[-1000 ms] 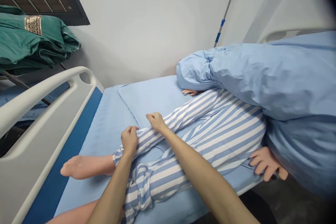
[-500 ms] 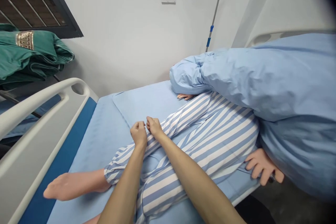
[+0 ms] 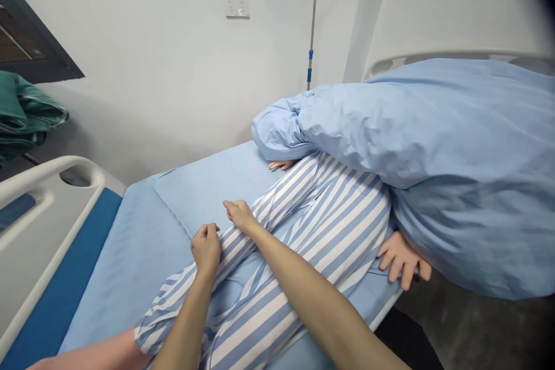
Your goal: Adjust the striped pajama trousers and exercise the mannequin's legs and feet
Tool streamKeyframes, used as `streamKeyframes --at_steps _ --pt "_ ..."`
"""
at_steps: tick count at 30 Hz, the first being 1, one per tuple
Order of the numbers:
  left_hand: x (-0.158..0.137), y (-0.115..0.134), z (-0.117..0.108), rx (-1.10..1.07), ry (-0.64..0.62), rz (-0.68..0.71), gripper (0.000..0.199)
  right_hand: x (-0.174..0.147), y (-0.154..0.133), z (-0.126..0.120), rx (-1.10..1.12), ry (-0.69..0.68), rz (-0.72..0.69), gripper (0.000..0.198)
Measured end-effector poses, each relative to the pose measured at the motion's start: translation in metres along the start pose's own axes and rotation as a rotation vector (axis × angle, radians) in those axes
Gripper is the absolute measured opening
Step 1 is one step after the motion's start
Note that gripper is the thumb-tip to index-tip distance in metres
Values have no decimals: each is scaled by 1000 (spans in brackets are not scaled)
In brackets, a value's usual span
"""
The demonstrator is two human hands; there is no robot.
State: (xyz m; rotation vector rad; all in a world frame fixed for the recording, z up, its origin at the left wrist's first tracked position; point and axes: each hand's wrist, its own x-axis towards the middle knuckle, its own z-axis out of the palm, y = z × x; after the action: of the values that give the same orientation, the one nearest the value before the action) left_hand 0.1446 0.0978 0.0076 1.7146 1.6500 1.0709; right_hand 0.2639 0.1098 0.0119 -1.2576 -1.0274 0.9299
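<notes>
The legs of a lying figure, probably a manikin, wear blue-and-white striped trousers (image 3: pixel 342 237). Above the far trouser leg, my left hand (image 3: pixel 206 248) is closed in a fist at about knee or shin height. My right hand (image 3: pixel 239 214), also a fist, is a little farther up the same leg. Nothing shows in either hand. Whether the fists touch the cloth is hard to tell. A bare lower leg (image 3: pixel 104 352) comes out of the trouser cuff at bottom left. A light blue quilt (image 3: pixel 433 144) covers the upper body, and the figure's hand (image 3: pixel 401 257) sticks out beneath it.
Light blue sheeting covers the bed (image 3: pixel 125 254). A grey-white end board (image 3: pixel 39 260) with a blue panel stands at left, near folded green cloth (image 3: pixel 30 110). Behind the bed are an infusion pole (image 3: pixel 313 23) and a wall socket (image 3: pixel 237 7).
The view has turned to the right, so the scene sits farther left. My fists, close together before, are now farther apart, the right one higher up the leg than the left.
</notes>
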Motion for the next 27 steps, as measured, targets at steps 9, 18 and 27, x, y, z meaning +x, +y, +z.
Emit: streamKeyframes --at_steps 9,18,27 --pt "15 52 31 -251 27 -21 20 4 -2 -8 211 11 129 38" --pt "8 32 57 -21 71 22 27 16 -11 -23 10 -16 45 39" --pt "7 36 56 12 -9 31 23 25 -4 -72 -236 -16 -127 41"
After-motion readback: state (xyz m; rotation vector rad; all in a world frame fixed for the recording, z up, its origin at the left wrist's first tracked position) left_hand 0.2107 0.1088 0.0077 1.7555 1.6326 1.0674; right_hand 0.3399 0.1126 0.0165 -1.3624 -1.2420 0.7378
